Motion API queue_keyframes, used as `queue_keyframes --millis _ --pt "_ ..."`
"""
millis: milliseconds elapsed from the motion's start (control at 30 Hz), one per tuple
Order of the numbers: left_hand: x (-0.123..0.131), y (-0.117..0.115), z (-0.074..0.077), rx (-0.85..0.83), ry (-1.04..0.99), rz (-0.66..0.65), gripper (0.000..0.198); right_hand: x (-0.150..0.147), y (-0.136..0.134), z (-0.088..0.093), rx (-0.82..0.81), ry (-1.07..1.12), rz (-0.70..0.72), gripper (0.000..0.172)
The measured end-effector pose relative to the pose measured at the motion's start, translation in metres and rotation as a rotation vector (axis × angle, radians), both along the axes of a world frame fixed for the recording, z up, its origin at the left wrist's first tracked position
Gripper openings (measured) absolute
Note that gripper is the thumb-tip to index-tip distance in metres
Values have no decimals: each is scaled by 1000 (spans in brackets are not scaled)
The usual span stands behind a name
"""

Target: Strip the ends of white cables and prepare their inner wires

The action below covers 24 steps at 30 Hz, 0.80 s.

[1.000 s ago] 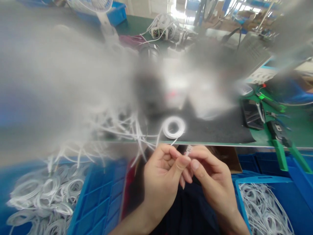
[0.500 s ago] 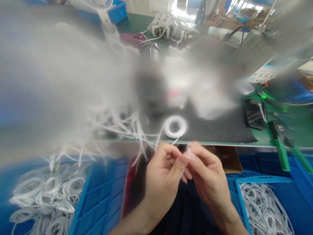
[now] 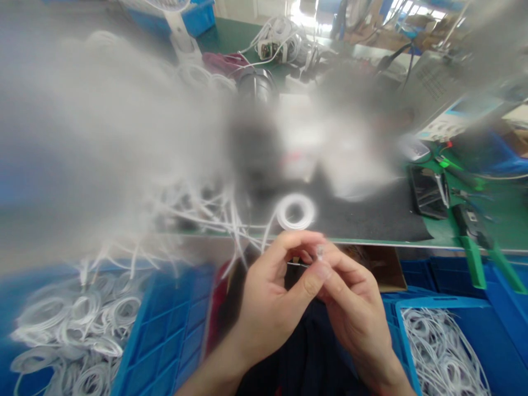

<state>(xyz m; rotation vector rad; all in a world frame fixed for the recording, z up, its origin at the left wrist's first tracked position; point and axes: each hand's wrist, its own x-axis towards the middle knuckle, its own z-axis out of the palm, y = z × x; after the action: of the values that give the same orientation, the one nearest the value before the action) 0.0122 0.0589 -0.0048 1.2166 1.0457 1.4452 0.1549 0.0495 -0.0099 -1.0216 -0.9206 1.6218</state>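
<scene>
Both hands meet just in front of the table's front edge. Between the fingertips of my right hand [image 3: 357, 297] is a small clear plastic connector [image 3: 319, 252], pinched by thumb and forefinger. My left hand [image 3: 280, 291] touches it with the thumb, its index finger arched over the top; a thin white cable shows between its thumb and fingers. A coil of white cable [image 3: 295, 212] lies on the black mat [image 3: 371, 217] just beyond the hands.
Loose white cables [image 3: 198, 209] spread over the table's left front. Blue crates with coiled cables stand at lower left [image 3: 165, 324] and lower right [image 3: 454, 302]. Green-handled pliers [image 3: 474, 261] and a black tray [image 3: 429, 190] are at right. A blur covers the upper left.
My left hand's index finger has risen and stretched over the connector, where the fingers were curled below. The right hand still pinches it, nearly in place.
</scene>
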Motion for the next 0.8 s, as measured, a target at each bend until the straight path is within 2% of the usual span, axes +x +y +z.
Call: queue_keyframes --millis 133,267,400,633,800 --pt "-2 -2 0 -5 11 -14 17 3 -1 -1 -5 10 22 13" --pt "-3 -4 0 -38 16 -52 20 3 -2 -1 1 9 12 12" --pt "-2 -6 2 -28 8 -38 21 2 -3 -1 1 15 3 11" --pt "1 -5 0 -67 -120 -54 31 2 -3 -1 32 69 14 8" --pt "-1 -4 2 -158 -111 -111 20 3 -4 -3 6 65 4 14"
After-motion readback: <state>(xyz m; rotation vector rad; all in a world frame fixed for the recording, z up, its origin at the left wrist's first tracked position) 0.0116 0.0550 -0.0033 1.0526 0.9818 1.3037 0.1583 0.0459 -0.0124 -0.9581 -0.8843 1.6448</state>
